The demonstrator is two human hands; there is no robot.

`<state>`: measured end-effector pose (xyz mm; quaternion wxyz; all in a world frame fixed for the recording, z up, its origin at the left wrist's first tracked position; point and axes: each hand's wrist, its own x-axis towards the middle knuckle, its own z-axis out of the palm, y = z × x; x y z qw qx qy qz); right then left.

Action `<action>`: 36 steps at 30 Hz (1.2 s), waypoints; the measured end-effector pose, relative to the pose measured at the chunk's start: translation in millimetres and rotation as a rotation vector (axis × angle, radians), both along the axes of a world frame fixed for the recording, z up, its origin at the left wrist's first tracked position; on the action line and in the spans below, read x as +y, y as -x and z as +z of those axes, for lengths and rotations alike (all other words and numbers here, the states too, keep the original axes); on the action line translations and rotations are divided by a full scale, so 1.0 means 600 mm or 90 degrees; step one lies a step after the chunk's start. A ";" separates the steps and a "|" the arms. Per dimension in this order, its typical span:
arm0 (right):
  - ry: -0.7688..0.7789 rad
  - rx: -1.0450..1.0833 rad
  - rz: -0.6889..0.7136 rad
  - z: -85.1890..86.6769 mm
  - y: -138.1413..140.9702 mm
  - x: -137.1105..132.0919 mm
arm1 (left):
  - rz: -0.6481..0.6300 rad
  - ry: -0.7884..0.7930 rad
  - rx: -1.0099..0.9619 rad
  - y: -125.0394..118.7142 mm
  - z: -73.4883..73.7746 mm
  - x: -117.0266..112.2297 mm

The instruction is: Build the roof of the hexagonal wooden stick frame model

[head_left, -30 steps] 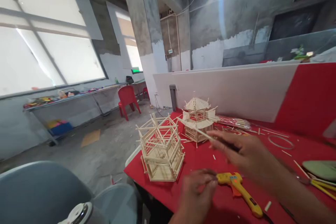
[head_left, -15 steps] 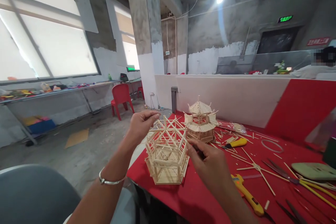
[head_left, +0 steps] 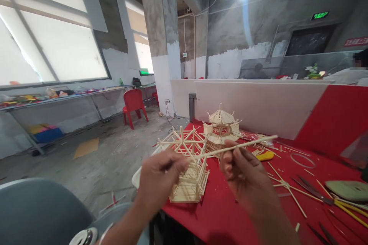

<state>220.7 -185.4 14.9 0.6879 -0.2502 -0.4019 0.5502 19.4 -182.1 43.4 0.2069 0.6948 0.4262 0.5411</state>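
Observation:
A thin wooden stick point(head_left: 255, 142) slants across in front of me, rising to the right. My right hand point(head_left: 247, 176) pinches it between thumb and fingers near its middle. At its left end, my left hand point(head_left: 161, 178) has thumb and fingers closed together, apparently on the stick's tip; motion blurs this contact. Behind and below the left hand stands an open framework model of wooden sticks point(head_left: 184, 195) with radiating roof spokes, partly hidden by that hand. A finished-looking stick pagoda model point(head_left: 221, 116) with tiered roofs stands farther back, its lower part behind the right hand.
On the red tabletop point(head_left: 212, 210) lie a yellow-handled cutter point(head_left: 265, 156), a star of joined sticks point(head_left: 284, 184), yellow-handled scissors point(head_left: 330, 200), a ring point(head_left: 302, 160) and a green case point(head_left: 346, 190). A white partition point(head_left: 244, 99) edges the back. A grey chair point(head_left: 37, 214) stands left.
Both hands have come away from the framework model toward me. A long stick now shows slanting between them. The left hand has dropped lower, and the view has shifted slightly.

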 end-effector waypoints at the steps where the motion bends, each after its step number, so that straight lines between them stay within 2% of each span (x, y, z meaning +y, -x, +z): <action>1: -0.001 -0.040 -0.026 0.000 0.008 -0.005 | -0.033 -0.040 0.048 -0.013 -0.011 -0.016; 4: -0.018 -0.207 -0.078 0.006 0.020 -0.020 | -0.191 -0.084 0.170 -0.029 -0.025 -0.037; 6: -0.005 -0.312 -0.089 0.014 0.015 -0.022 | -0.254 -0.045 0.188 -0.018 -0.014 -0.025; 7: -0.003 -0.370 -0.092 0.017 0.011 -0.020 | -0.248 -0.018 0.170 -0.008 -0.002 -0.011; 8: -0.010 -0.436 -0.098 0.018 0.007 -0.015 | -0.192 0.002 0.121 0.003 0.011 0.008; 10: -0.046 -0.567 -0.119 0.014 0.005 -0.002 | 0.000 0.003 0.042 0.025 0.036 0.056; 11: -0.065 -0.617 -0.138 0.010 0.008 0.004 | 0.061 -0.008 0.001 0.033 0.045 0.082; 13: -0.087 -0.680 -0.179 -0.004 0.019 0.015 | 0.073 0.047 -0.067 0.043 0.053 0.133; 14: -0.094 -0.701 -0.196 -0.011 0.025 0.018 | 0.041 0.105 -0.086 0.044 0.051 0.154; 16: -0.107 -0.728 -0.227 -0.023 0.035 0.021 | -0.015 0.186 -0.105 0.044 0.041 0.184; 19: -0.123 -0.741 -0.259 -0.030 0.041 0.019 | -0.058 0.214 -0.091 0.039 0.025 0.201; 26: -0.137 -0.724 -0.265 -0.026 0.042 0.020 | -0.071 0.222 -0.079 0.034 0.020 0.205; 36: -0.166 -0.701 -0.321 -0.040 0.050 0.019 | -0.080 0.236 -0.086 0.031 0.020 0.206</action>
